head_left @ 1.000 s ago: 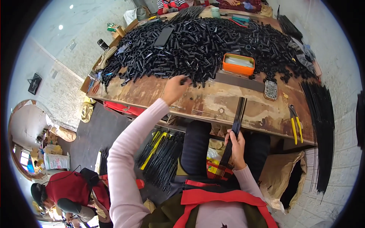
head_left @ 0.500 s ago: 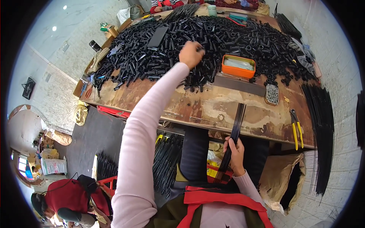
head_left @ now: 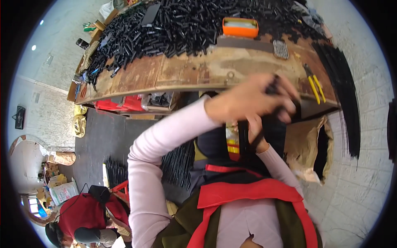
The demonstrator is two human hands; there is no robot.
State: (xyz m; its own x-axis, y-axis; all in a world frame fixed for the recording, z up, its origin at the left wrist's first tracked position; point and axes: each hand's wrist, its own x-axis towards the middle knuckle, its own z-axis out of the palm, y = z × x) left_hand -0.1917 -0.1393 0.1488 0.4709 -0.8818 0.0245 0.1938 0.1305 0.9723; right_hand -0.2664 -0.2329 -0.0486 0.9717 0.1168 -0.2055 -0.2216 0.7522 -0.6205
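Note:
My left hand [head_left: 248, 99] reaches across to the right, above my lap at the table's front edge. Its fingers are curled around a small black plastic piece [head_left: 272, 85], blurred by motion; it looks like one of the short tubes from the pile. Just below it, my right hand [head_left: 254, 126] is closed on a bundle of thin black rods [head_left: 243, 140]. The left hand covers the upper part of that bundle and some right fingers. Farther back, a big heap of black tubes [head_left: 186, 31] spreads over the wooden table [head_left: 190, 72].
An orange box [head_left: 240, 32] stands behind a grey bar [head_left: 248, 43], beside a small tub of metal bits [head_left: 281, 50]. Yellow-handled pliers [head_left: 316, 89] lie near the right edge, where long black rods [head_left: 343, 95] overhang. A paper sack [head_left: 304, 144] is below. Another person [head_left: 87, 213] bends at lower left.
My left hand has come back from the heap to beside my right hand, with a black piece in it. The view has tipped down, so the table sits higher in the picture.

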